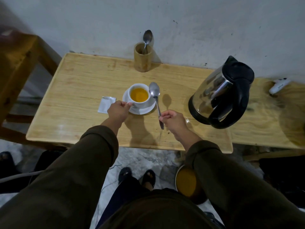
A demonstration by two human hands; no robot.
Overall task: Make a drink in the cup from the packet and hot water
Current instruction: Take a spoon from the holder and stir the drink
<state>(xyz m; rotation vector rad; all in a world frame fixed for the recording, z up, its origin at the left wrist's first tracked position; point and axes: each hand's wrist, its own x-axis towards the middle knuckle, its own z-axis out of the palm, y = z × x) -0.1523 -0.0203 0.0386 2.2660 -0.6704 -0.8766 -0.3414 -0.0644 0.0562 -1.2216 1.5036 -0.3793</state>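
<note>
A white cup (142,104) holding orange-yellow liquid stands on a white saucer (145,110) in the middle of the wooden table (79,83). My left hand (118,110) pinches the cup's handle on its left side. My right hand (173,120) holds a metal spoon (156,96) by its handle, the bowl raised just right of the cup's rim, outside the liquid. A torn white packet (105,104) lies flat on the table left of my left hand. The steel kettle (221,93) with a black handle and lid stands to the right.
A bamboo holder (142,61) with a second spoon (147,38) stands at the table's back edge by the wall. A white object (279,85) lies far right on an adjoining wooden surface. A metal bowl (186,182) of yellow liquid sits on the floor beneath my right arm.
</note>
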